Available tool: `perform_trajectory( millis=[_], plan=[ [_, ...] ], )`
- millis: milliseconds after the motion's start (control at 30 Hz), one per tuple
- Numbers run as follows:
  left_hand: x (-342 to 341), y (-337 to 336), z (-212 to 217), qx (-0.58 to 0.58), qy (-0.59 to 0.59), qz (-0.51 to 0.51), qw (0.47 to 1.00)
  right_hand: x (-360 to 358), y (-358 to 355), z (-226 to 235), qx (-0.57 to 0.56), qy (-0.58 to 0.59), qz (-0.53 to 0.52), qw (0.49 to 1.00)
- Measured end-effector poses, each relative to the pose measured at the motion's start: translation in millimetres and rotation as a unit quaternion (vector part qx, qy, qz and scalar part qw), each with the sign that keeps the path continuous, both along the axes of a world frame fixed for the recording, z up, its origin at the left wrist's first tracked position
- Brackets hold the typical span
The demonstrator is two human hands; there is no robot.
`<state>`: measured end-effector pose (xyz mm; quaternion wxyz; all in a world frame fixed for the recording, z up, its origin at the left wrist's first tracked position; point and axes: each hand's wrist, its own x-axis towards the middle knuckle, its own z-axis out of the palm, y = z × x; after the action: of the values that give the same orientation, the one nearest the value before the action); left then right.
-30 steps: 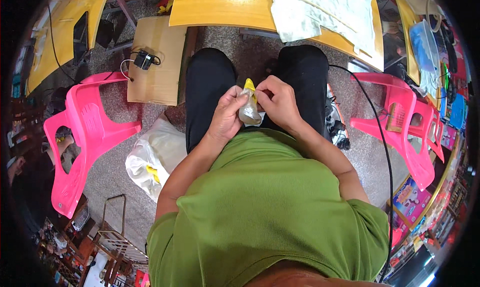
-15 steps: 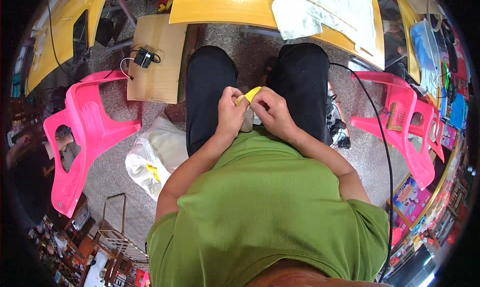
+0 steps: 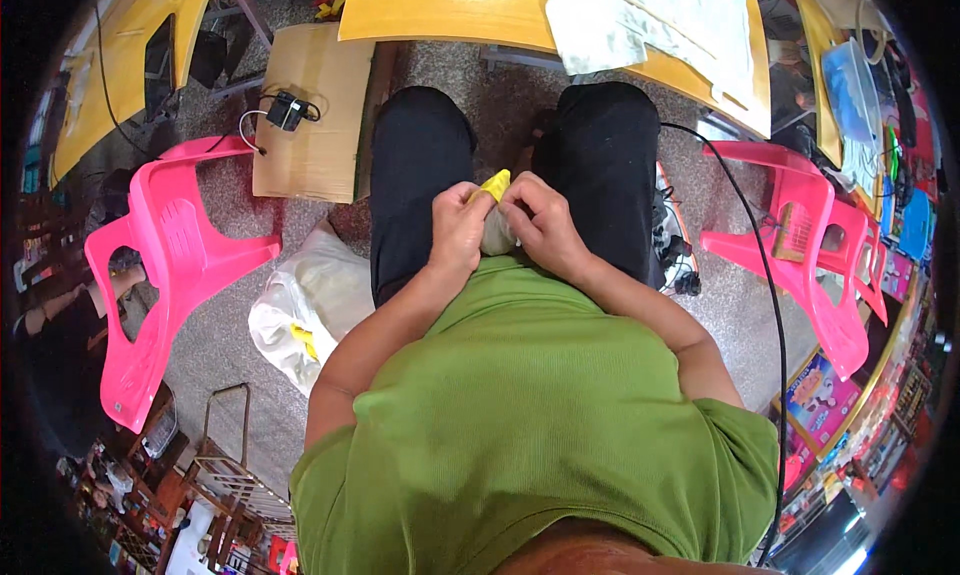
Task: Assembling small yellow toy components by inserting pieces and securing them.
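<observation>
A small soft piece (image 3: pixel 494 186), bright yellow and fabric-like, stands up between my hands above my lap. My left hand (image 3: pixel 457 227) is closed on it, thumb and forefinger pinching its lower end. Right beside it, my right hand (image 3: pixel 545 220) is also closed, its curled fingertips at the piece's right edge. Below the yellow, between the two palms, shows a greyish-white soft part (image 3: pixel 497 235); whether it is joined to the yellow piece, I cannot tell. The fingers hide most of what they grip.
Ahead stands a yellow table (image 3: pixel 450 15) with a white printed sheet (image 3: pixel 650 30). Pink plastic chairs (image 3: pixel 190 240) flank me. Left are a cardboard box (image 3: pixel 310 155) bearing a black adapter (image 3: pixel 288 112) and a white bag (image 3: pixel 320 285) with yellow inside. A black cable (image 3: pixel 757 250) runs down my right.
The yellow piece stretched slantwise between both hands before; now it points upward from my left fingers. My right fingers have shifted slightly off its tip, and more of the greyish-white part shows.
</observation>
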<state>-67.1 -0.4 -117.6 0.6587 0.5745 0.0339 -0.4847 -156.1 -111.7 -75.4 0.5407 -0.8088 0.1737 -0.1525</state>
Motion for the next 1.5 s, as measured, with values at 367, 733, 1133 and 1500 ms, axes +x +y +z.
perform_trajectory(
  millis=[367, 733, 1133, 1500],
  plan=[
    [12, 3, 15, -0.109, 0.166, 0.021, 0.980, -1, -4, 1, -0.106, 0.045, 0.045, 0.992],
    [5, 1, 25, -0.041, 0.063, -0.032, 0.997, -4, -5, -13, 0.426, 0.053, -0.165, 0.888],
    [9, 5, 35, 0.052, -0.360, -0.270, 0.891, 2, -24, -10, 0.137, 0.043, -0.077, 0.987],
    [21, 8, 60, 0.136, -0.582, 0.023, 0.801, -2, -29, -5, 0.444, 0.129, -0.157, 0.873]
  ],
)
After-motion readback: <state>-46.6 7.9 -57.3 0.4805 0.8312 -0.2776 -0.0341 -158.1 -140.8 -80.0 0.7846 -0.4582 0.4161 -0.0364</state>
